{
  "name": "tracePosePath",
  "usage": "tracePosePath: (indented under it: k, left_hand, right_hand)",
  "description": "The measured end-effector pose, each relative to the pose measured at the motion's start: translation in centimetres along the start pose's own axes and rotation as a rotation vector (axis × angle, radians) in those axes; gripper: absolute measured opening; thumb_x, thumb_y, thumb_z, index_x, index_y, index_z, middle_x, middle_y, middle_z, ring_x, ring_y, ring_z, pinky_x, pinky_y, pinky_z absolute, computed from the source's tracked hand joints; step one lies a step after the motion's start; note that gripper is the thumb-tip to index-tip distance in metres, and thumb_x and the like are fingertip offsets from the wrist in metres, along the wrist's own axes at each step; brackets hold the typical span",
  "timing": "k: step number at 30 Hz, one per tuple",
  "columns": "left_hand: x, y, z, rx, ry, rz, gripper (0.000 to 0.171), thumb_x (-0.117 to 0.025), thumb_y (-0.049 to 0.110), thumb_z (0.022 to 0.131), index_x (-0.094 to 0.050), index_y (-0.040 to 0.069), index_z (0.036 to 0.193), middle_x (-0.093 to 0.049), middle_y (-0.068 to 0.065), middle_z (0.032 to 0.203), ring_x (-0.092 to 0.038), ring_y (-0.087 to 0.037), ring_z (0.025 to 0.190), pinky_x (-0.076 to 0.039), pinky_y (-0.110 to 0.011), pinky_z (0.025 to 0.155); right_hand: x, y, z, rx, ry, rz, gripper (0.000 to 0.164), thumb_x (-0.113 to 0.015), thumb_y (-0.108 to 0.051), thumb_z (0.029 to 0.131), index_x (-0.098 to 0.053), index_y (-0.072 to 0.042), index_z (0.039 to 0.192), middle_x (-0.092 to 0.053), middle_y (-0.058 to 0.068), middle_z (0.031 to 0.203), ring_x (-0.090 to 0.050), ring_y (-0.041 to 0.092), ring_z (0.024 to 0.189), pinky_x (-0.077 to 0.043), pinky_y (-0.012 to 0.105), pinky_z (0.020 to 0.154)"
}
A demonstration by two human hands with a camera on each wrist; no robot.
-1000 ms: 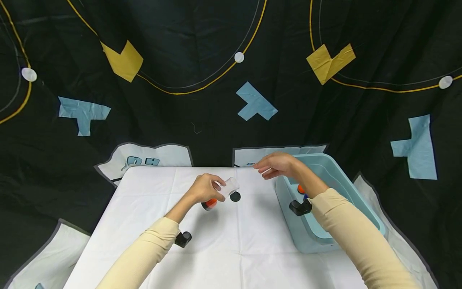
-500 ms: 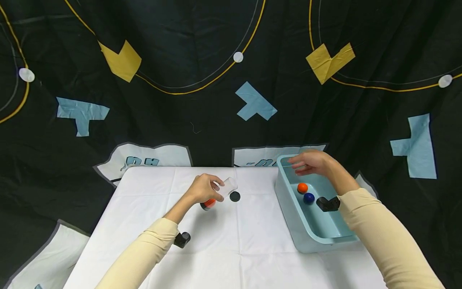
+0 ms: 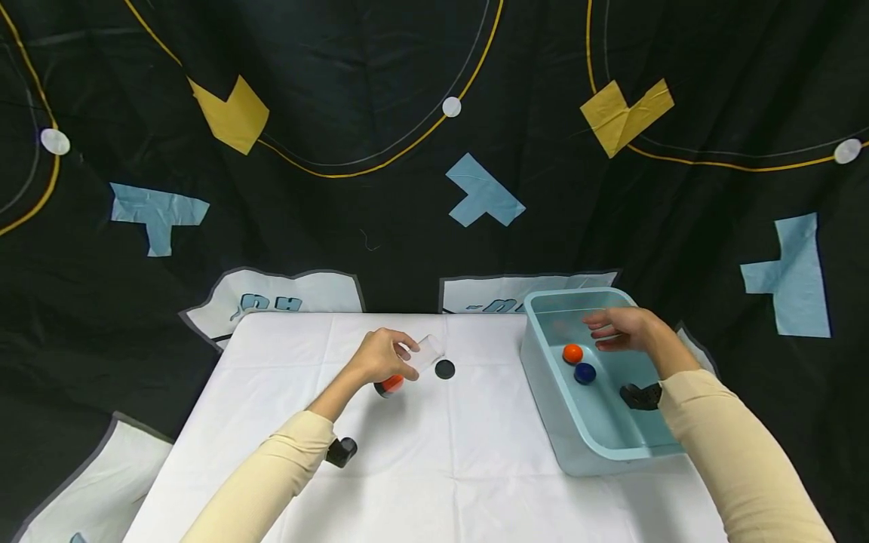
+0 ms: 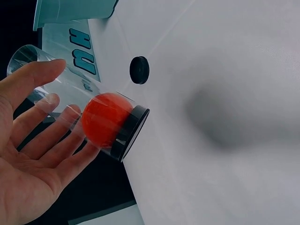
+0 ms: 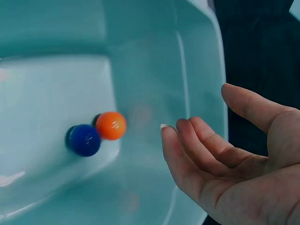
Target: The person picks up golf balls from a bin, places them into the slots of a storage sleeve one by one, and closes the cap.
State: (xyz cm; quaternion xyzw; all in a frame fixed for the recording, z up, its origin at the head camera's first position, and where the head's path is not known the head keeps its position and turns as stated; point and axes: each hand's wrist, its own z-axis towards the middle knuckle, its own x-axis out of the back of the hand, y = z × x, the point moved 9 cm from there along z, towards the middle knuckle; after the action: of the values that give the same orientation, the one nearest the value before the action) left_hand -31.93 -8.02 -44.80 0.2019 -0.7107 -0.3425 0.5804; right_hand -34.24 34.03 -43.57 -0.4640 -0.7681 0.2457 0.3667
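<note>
My left hand (image 3: pixel 382 357) grips a clear plastic tube (image 3: pixel 429 351) and holds it tilted above the white table. In the left wrist view, a red-orange ball (image 4: pixel 107 119) sits inside the tube against its black end cap (image 4: pixel 131 133). The tube's far end looks uncapped. Just beyond it, a loose round black lid (image 3: pixel 444 369) lies on the cloth. My right hand (image 3: pixel 627 329) hovers over the light-blue bin (image 3: pixel 546 411), fingers relaxed and holding nothing. Below it, an orange ball (image 3: pixel 572 354) and a dark blue ball (image 3: pixel 584 373) rest side by side on the bin floor.
White cloth covers the table (image 3: pixel 400 490). The bin's raised rim stands along the table's right side. Behind the table hangs a black curtain (image 3: pixel 380 226) with yellow and blue tape pieces. A black camera mount (image 3: pixel 341 452) sits at the left wrist.
My right hand has moved from above the bin's left rim to the right and lower, over the bin, uncovering the two balls. The left hand with the tube has stayed nearly still.
</note>
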Motion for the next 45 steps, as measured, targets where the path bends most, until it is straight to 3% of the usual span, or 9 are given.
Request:
tracePosePath:
  k: [4, 11, 17, 25, 37, 45]
  left_hand:
    - [0.1, -0.2, 0.0, 0.000, 0.006, -0.001, 0.040, -0.093, 0.012, 0.063, -0.078, 0.012, 0.101, -0.077, -0.005, 0.091, -0.065, -0.026, 0.103, -0.055, -0.035, 0.082]
    - [-0.1, -0.3, 0.0, 0.018, 0.000, -0.003, 0.039, -0.093, 0.013, 0.064, -0.078, 0.014, 0.099, -0.077, -0.003, 0.091, -0.065, -0.024, 0.101, -0.056, -0.033, 0.079]
    - [-0.1, -0.3, 0.0, 0.010, 0.006, 0.009, 0.038, -0.093, 0.013, 0.064, -0.078, 0.015, 0.098, -0.077, -0.002, 0.089, -0.066, -0.022, 0.096, -0.055, -0.033, 0.080]
    - [-0.1, -0.3, 0.0, 0.007, 0.001, 0.007, 0.040, -0.093, 0.012, 0.064, -0.078, 0.013, 0.101, -0.077, -0.004, 0.091, -0.066, -0.021, 0.095, -0.056, -0.033, 0.079]
    - [-0.4, -0.7, -0.2, 0.024, 0.003, 0.002, 0.040, -0.093, 0.012, 0.065, -0.078, 0.013, 0.102, -0.078, -0.005, 0.092, -0.066, -0.021, 0.096, -0.056, -0.034, 0.080]
    - [-0.3, -0.9, -0.3, 0.023, 0.009, -0.005, 0.039, -0.093, 0.012, 0.063, -0.078, 0.014, 0.100, -0.078, -0.003, 0.089, -0.067, -0.019, 0.095, -0.056, -0.033, 0.081]
  right_hand:
    - [0.6, 1.9, 0.8, -0.022, 0.023, 0.041, 0.060, -0.056, -0.027, 0.104, -0.037, 0.006, 0.150, -0.045, 0.029, 0.145, -0.064, 0.019, 0.093, -0.058, 0.032, 0.091]
    - [0.9, 4.6, 2.2, -0.068, 0.041, 0.099, 0.052, -0.056, -0.021, 0.103, -0.044, 0.008, 0.144, -0.058, 0.021, 0.122, -0.063, 0.022, 0.091, -0.058, 0.034, 0.093]
    - [0.8, 6.6, 2.9, -0.132, 0.069, 0.151, 0.049, -0.057, -0.019, 0.102, -0.044, 0.009, 0.140, -0.050, 0.029, 0.131, -0.059, 0.029, 0.100, -0.058, 0.034, 0.092]
    - [0.9, 9.0, 3.6, -0.189, 0.119, 0.194, 0.040, -0.057, -0.015, 0.102, -0.047, 0.008, 0.133, -0.053, 0.028, 0.123, -0.062, 0.028, 0.092, -0.059, 0.034, 0.088]
    - [0.6, 10.7, 4.3, -0.188, 0.169, 0.199, 0.044, -0.056, -0.015, 0.102, -0.043, 0.010, 0.136, -0.051, 0.031, 0.125, -0.063, 0.028, 0.087, -0.060, 0.032, 0.082]
    - [0.4, 11.0, 5.1, -0.213, 0.218, 0.243, 0.040, -0.059, -0.013, 0.099, -0.044, 0.009, 0.129, -0.051, 0.029, 0.123, -0.062, 0.033, 0.098, -0.060, 0.035, 0.087]
